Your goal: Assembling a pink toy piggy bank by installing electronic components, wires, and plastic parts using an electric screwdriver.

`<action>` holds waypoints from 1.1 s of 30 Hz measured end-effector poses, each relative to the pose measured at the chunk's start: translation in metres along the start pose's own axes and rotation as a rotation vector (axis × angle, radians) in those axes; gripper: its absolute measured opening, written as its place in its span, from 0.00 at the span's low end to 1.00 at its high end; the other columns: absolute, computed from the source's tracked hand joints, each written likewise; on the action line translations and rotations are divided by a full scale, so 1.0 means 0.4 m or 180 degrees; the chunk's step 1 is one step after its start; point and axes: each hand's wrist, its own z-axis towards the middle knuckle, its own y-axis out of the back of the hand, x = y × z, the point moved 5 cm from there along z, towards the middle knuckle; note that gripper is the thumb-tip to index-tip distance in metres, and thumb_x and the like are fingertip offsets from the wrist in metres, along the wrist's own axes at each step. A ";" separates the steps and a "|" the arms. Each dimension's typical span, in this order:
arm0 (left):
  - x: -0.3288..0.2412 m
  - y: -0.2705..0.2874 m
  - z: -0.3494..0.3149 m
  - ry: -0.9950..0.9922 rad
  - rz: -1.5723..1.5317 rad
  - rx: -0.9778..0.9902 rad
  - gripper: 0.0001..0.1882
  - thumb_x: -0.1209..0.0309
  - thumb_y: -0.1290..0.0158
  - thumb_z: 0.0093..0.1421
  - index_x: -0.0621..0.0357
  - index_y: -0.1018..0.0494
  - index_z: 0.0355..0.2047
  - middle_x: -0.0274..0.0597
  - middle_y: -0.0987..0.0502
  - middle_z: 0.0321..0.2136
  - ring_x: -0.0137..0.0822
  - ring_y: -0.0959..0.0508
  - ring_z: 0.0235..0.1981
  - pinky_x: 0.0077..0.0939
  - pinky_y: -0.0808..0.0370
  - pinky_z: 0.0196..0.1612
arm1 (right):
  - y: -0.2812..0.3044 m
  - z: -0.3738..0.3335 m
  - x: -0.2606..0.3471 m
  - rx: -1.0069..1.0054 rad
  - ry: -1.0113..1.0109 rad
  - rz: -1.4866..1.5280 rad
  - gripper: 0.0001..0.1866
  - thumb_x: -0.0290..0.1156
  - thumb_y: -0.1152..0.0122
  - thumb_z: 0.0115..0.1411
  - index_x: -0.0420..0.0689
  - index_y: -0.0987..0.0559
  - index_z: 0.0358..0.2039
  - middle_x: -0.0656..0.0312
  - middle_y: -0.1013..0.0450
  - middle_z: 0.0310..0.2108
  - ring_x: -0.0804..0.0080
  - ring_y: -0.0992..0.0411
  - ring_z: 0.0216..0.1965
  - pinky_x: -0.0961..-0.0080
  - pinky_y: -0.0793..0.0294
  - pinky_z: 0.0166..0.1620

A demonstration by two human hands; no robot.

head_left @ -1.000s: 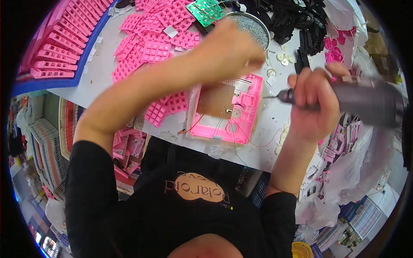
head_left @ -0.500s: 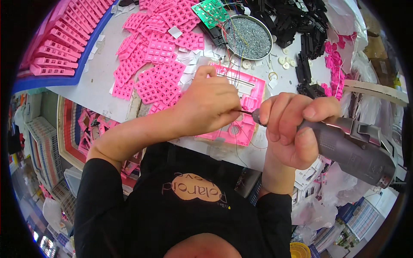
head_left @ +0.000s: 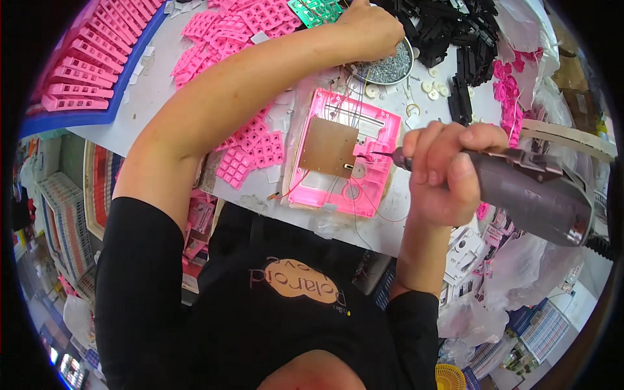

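My right hand [head_left: 445,166] is closed around a dark grey electric screwdriver [head_left: 533,192], its bit pointing left over a pink plastic housing [head_left: 364,205]. Inside that housing lies a brown circuit board [head_left: 330,146] with thin wires running off it. The bit's tip is close to the board's right edge; whether it touches anything I cannot tell. At the far side, my left hand [head_left: 374,32] reaches over a round metal dish of small screws [head_left: 387,68], fingers curled and their tips hidden. A green circuit board [head_left: 315,12] lies just left of that hand.
Pink keypad pieces [head_left: 237,32] are heaped left of the housing, with more keypads [head_left: 250,153] nearer. A blue tray [head_left: 120,97] holds rows of pink parts. Black plastic parts [head_left: 448,39] pile up at far right, beside small white discs [head_left: 433,89].
My left hand has moved from the screwdriver bit up to the screw dish, uncovering the brown board. The screwdriver has shifted slightly, its rear end swinging up.
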 end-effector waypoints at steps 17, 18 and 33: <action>-0.029 0.100 -0.032 0.0147 -0.0437 0.0074 0.12 0.63 0.48 0.56 0.53 0.18 0.24 0.50 0.17 0.30 0.50 0.19 0.35 0.48 0.34 0.45 | -0.023 -0.017 -0.118 -0.0020 -0.0248 -0.0709 0.12 0.26 0.41 0.62 0.41 0.35 0.41 0.63 0.35 0.19 0.76 0.37 0.18 0.70 0.28 0.29; -0.029 0.118 -0.060 0.0183 -0.0659 -0.0032 0.12 0.63 0.48 0.55 0.53 0.18 0.24 0.50 0.17 0.31 0.51 0.19 0.36 0.48 0.34 0.45 | -0.023 -0.021 -0.122 0.0042 -0.0238 -0.0999 0.12 0.27 0.41 0.63 0.42 0.35 0.40 0.63 0.36 0.17 0.75 0.38 0.18 0.70 0.30 0.27; -0.135 0.170 -0.498 0.0099 -0.2156 -0.0486 0.05 0.69 0.38 0.55 0.48 0.22 0.32 0.32 0.23 0.27 0.35 0.24 0.33 0.38 0.41 0.47 | -0.084 0.015 -0.030 0.0355 -0.0183 0.0300 0.16 0.29 0.38 0.63 0.42 0.35 0.44 0.62 0.33 0.19 0.73 0.36 0.19 0.67 0.27 0.31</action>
